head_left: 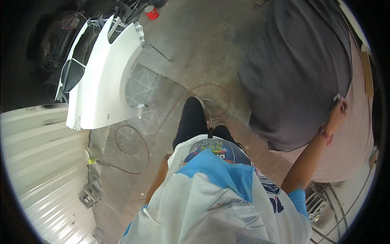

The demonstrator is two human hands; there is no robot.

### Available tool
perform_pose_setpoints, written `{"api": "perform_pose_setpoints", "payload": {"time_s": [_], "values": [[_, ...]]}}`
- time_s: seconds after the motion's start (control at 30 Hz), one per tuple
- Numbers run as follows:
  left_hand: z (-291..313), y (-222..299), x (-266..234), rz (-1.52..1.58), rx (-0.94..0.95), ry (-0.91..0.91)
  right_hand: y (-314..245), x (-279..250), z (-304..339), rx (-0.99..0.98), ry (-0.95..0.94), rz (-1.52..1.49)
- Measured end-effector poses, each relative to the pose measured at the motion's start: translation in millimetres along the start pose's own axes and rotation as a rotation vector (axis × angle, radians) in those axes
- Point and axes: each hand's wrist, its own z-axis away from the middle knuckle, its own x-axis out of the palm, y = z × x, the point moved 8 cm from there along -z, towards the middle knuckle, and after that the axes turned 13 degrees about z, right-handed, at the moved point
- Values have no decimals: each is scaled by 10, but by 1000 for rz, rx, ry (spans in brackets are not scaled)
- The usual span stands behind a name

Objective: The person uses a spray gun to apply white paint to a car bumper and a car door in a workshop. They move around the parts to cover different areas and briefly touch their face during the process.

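Observation:
My right hand (340,112) reaches out to the right, fingers curled, at the border where a dark grey cloth (300,77) overlaps a pale pink cloth (341,150). A small silvery bit (337,97) shows at its fingertips; whether it is a held object or part of the cover is too small to tell. A reddish band circles the right wrist. My left forearm (158,181) hangs beside my body, and the left hand (168,157) is almost wholly hidden by my white top, its fingers out of sight.
A white car fender (103,77) stands on a stand at the left. A thin hose (148,150) loops over the grated floor (162,110) near my feet. Ribbed white wall (44,162), a whitish can (91,155), grey blocks (90,195) and a red can (151,12) lie around.

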Motion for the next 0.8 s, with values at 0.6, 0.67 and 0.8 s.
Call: {"api": "perform_pose_setpoints", "payload": {"time_s": [0.6,0.67,0.8], "values": [[-1626,7773,-632,468,879,-428,-5676,2503,2071,-125,-1199,-980],[-1491,8309,-811,651,870,-544,-6184,2743,2064,-184,-1347,-945],[-1772,8954,-1467,891,913,-491,-7135,3278,1992,-195,-1485,-1039]]}}
